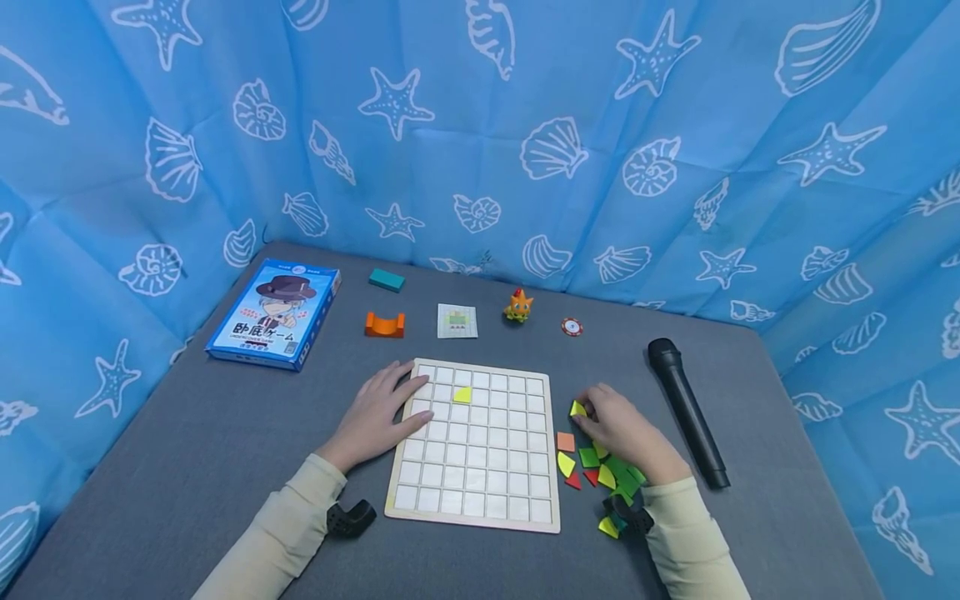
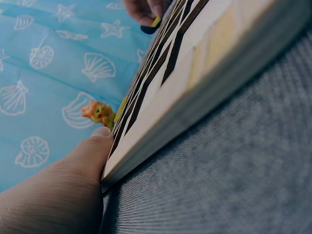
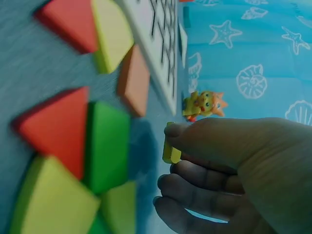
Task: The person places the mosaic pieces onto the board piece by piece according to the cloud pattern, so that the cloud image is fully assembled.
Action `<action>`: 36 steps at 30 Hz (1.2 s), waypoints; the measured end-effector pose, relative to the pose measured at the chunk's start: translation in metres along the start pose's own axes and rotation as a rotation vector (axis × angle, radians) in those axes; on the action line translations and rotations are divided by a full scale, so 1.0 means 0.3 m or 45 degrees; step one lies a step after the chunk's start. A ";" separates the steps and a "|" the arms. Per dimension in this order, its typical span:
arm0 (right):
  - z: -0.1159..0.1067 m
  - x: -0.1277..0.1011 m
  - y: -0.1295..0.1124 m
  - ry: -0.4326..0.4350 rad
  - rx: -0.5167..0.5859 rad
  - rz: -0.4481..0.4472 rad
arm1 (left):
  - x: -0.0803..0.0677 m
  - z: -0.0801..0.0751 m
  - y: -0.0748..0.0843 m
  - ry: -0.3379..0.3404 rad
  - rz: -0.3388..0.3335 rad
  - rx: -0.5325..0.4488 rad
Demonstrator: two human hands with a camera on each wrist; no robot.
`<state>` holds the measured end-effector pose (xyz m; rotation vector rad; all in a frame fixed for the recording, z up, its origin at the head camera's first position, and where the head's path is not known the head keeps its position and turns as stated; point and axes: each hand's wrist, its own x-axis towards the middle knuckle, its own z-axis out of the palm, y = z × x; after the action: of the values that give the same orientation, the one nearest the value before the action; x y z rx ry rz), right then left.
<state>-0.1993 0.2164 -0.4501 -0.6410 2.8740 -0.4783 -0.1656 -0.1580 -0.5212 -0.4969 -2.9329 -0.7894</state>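
A white gridded board (image 1: pixel 476 525) with a pale wooden rim lies in the middle of the table. My left hand (image 1: pixel 378 417) rests on its upper left edge, fingers extended over the rim; the left wrist view shows the thumb (image 2: pixel 90 153) at that edge. One yellow quarter-round tile (image 1: pixel 462 395) sits on the grid near the top. Right of the board, my right hand (image 1: pixel 618 429) pinches another yellow tile (image 3: pixel 171 151) between thumb and fingers, above the table. Loose red tiles (image 3: pixel 56 129), green tiles (image 3: pixel 107 146), yellow tiles and an orange square (image 1: pixel 566 442) lie below that hand.
Along the back are a blue game box (image 1: pixel 273 315), a teal block (image 1: pixel 386 280), an orange notched block (image 1: pixel 385 325), a printed card (image 1: pixel 457 322), a small figurine (image 1: pixel 518 307) and a poker chip (image 1: pixel 572 327). A black microphone (image 1: pixel 690 412) lies at the right.
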 end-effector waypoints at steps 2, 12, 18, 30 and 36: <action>-0.005 0.007 -0.016 0.015 -0.001 -0.009 | 0.001 -0.001 -0.001 0.002 0.003 0.004; 0.003 0.064 -0.135 -0.019 0.014 -0.149 | -0.002 -0.001 0.001 0.027 0.015 -0.002; 0.032 0.109 -0.199 -0.078 0.017 -0.227 | 0.000 0.004 -0.007 0.006 0.001 0.013; 0.077 0.166 -0.252 -0.085 -0.037 -0.255 | -0.001 0.001 -0.006 0.003 -0.002 0.005; 0.087 0.184 -0.262 -0.089 -0.045 -0.228 | -0.001 0.002 -0.009 0.005 -0.001 0.009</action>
<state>-0.2127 0.1178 -0.4525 -0.9079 2.7781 -0.4202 -0.1662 -0.1600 -0.5229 -0.4935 -2.9317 -0.7792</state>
